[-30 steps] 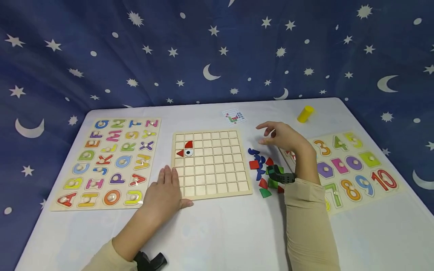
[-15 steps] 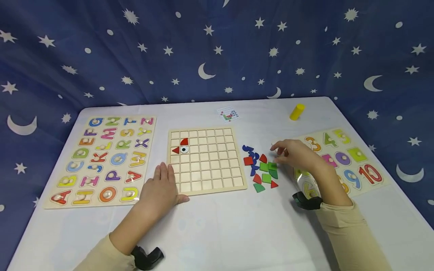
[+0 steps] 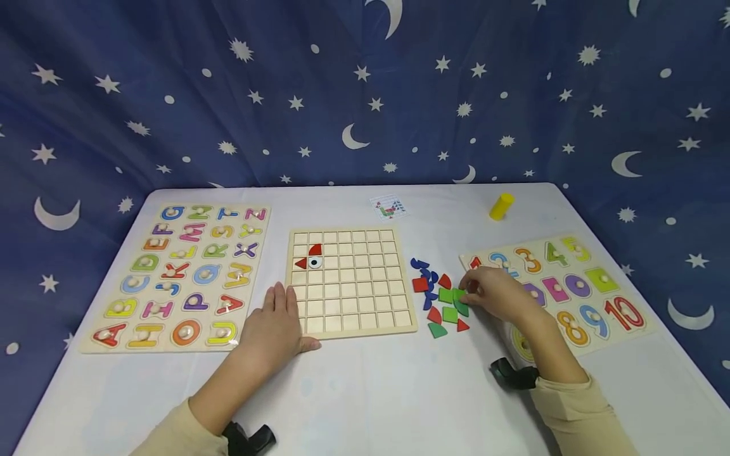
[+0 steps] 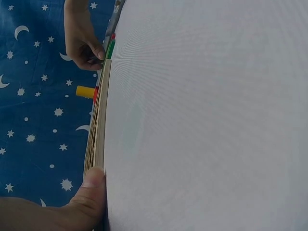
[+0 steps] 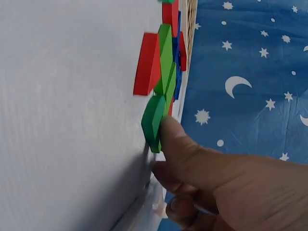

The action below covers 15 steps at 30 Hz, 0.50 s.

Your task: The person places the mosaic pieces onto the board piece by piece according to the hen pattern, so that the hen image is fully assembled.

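A wooden grid board (image 3: 409, 324) lies mid-table with a red triangle (image 3: 301, 263), a red quarter-circle (image 3: 315, 249) and an eye tile (image 3: 314, 262) on it. My left hand (image 3: 272, 323) rests flat at its lower left corner, fingers straight, thumb (image 4: 92, 187) along the near edge. Right of the board lies a loose pile of red, blue and green blocks. At its right side my right hand (image 3: 495, 292) pinches a light green square block (image 3: 458, 295) with thumb and finger. A dark green quarter-circle block (image 5: 153, 120) lies right beside the thumb.
A letter puzzle board (image 3: 179, 272) lies at the left, and a number puzzle board (image 3: 613, 329) lies at the right, partly under my right arm. A small picture card (image 3: 389, 207) and a yellow cylinder (image 3: 502, 206) stand or lie toward the back, before a starry curtain (image 3: 285, 76).
My right hand has come down and right from above the pile's far side to the green blocks at its right. My left hand stays at the board's corner. The head view has shifted slightly.
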{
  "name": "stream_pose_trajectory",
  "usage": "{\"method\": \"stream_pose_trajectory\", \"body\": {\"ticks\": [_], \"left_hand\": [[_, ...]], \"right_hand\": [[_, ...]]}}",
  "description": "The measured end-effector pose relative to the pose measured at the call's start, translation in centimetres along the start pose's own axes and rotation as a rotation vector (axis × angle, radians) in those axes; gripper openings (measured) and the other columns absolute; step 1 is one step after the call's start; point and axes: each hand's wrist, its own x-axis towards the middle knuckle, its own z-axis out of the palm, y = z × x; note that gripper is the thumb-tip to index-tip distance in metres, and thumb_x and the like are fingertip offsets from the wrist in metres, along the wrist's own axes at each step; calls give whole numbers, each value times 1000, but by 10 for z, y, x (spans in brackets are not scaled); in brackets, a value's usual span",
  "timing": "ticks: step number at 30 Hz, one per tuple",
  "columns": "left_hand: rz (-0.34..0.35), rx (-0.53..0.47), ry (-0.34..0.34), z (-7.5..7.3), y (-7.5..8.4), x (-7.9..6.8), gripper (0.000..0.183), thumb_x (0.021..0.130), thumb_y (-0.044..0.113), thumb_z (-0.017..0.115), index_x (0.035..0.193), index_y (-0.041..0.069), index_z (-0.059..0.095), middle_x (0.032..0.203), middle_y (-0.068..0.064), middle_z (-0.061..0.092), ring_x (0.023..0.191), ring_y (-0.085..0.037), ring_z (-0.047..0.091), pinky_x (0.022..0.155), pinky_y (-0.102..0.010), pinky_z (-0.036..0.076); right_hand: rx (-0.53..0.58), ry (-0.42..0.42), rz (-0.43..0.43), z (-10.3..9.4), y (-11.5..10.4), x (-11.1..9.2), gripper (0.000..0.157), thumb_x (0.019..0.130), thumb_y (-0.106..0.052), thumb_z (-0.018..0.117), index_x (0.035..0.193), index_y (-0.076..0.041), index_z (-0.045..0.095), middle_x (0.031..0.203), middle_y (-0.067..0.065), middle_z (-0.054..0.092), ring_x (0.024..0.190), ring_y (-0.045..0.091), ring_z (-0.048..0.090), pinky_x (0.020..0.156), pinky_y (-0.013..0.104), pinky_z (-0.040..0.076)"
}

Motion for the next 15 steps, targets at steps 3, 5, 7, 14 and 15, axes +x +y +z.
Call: {"method": "stream_pose_trajectory", "body": {"ticks": [3, 5, 7, 14, 15], "left_hand": [[-3, -6, -1, -1, 1, -1, 101, 80, 63, 60, 138, -17, 34, 141, -37, 36, 133, -47, 37, 91, -49, 50], [-3, -6, 0, -1, 1, -1, 101, 80, 62, 61, 137, -17, 34, 141, -38, 36, 133, -47, 37, 90, -49, 50], [-2, -4, 5, -1, 2, -1, 102, 79, 62, 61, 137, -17, 35, 141, -38, 36, 132, -47, 38, 90, -50, 50], [-9, -9, 1, 2, 1, -1, 102, 79, 63, 61, 138, -17, 34, 142, -38, 35, 133, -48, 37, 92, -50, 50], [-10, -13, -1, 2, 1, 0, 102, 79, 63, 61, 138, -16, 34, 142, -38, 35, 133, -48, 37, 92, -50, 49]], "right_hand": [[-16, 4, 23, 1, -4, 0, 25, 80, -23, 76, 101, -11, 69, 85, 2, 64, 81, 17, 55, 80, 39, 52], [-15, 8, 46, 2, -6, 0, 24, 80, -22, 76, 100, -11, 68, 84, 2, 64, 80, 18, 55, 78, 39, 51], [-8, 15, 64, 3, -7, 1, 22, 80, -21, 76, 98, -11, 68, 84, 2, 63, 80, 18, 55, 77, 39, 50], [16, 18, 87, 3, -13, 4, 20, 80, -19, 77, 93, -12, 64, 84, 4, 64, 80, 21, 55, 75, 38, 49], [15, 12, 88, 2, -13, 4, 20, 80, -20, 77, 92, -12, 63, 85, 4, 64, 80, 21, 55, 74, 38, 49]]}}
